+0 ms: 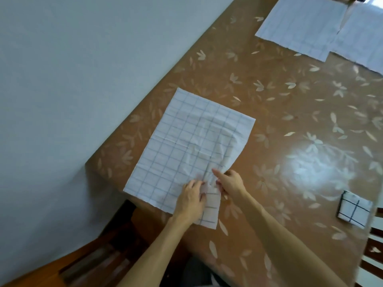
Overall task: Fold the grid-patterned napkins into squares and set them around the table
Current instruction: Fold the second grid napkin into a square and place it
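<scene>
A white grid-patterned napkin (186, 141) lies spread out and wrinkled near the table's left edge. My left hand (191, 200) and my right hand (230, 183) both pinch its bunched near corner, close together. A small napkin folded into a square (354, 210) sits at the right edge. Two more unfolded grid napkins (300, 25) (364, 38) lie flat at the far right, side by side.
The brown table with a leaf-pattern cover (279, 125) runs diagonally along a pale wall (72, 79). A dark wooden chair (116, 245) stands below the table's near-left corner. Chair slats (375, 241) show at the right edge.
</scene>
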### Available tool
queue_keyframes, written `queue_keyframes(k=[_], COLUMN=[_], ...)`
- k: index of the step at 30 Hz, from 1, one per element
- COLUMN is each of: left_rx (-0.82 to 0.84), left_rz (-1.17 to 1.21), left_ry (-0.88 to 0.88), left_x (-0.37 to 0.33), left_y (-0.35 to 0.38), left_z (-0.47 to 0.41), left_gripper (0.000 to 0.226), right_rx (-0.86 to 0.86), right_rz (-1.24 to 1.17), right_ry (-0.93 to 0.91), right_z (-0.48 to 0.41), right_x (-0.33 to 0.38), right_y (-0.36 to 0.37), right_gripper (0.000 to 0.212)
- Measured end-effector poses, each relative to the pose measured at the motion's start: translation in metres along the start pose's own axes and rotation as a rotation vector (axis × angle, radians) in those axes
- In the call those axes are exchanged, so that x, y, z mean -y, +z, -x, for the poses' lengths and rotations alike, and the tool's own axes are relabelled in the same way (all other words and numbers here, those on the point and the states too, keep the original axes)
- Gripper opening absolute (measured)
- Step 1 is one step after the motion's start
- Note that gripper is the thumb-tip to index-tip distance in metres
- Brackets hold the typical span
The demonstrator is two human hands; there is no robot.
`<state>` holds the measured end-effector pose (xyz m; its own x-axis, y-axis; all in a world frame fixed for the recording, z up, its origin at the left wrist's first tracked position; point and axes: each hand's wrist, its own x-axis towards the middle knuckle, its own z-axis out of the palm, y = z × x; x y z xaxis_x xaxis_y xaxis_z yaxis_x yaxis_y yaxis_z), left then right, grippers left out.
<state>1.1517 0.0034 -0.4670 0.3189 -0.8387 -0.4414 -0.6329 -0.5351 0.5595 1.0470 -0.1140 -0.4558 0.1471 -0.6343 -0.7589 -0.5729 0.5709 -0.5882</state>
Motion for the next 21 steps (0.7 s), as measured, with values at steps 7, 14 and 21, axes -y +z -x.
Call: queue_keyframes(k=[7,14,21], left_rx=[-0.148,-0.285,-0.209], left_rz=[0.289,0.075,-0.051], left_ry=[-0.216,-0.286,-0.341], left_x=[0.017,0.024,-0.006], left_y=[-0.037,-0.058,-0.028], left_z=[-0.007,-0.058,-0.057], left_gripper=[0.044,0.053,0.079], right_rx=[0.086,0.167,0.021], right_rz=[0.231,0.238,0.088], right_ry=[-0.134,0.006,0.117], right_z=[0.018,0.043,0.038], right_x=[0.008,-0.050,-0.093], right_y=[0.001,-0.071,-0.121], right_gripper=[0.033,0.005,0.053])
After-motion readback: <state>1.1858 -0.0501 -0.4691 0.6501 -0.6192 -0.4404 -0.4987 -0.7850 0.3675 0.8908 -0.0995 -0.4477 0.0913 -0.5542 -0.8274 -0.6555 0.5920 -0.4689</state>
